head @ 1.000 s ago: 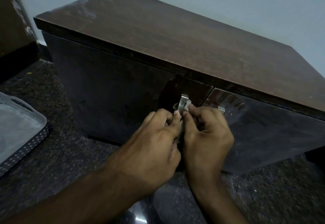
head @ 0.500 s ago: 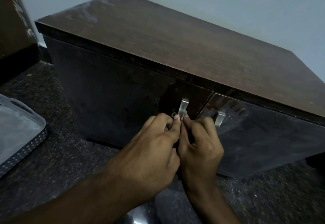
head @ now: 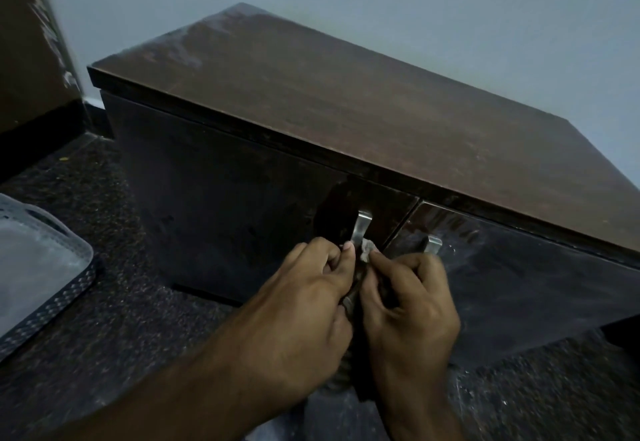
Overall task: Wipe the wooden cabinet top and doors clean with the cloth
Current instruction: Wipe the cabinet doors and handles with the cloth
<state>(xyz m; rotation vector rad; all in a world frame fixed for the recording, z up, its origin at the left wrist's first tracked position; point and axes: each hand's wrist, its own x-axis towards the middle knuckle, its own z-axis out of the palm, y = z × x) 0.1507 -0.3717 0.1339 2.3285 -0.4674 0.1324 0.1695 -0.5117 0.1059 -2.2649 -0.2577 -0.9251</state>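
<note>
Both hands at the left door handle of the dark brown wooden cabinet.

The left hand and right hand are together, fingers curled, pinching a small pale cloth between them against the brushed metal left handle. The right metal handle sits just beside the right hand. The cabinet stands on dark speckled flooring; a grey mat lies well apart at left.
</note>
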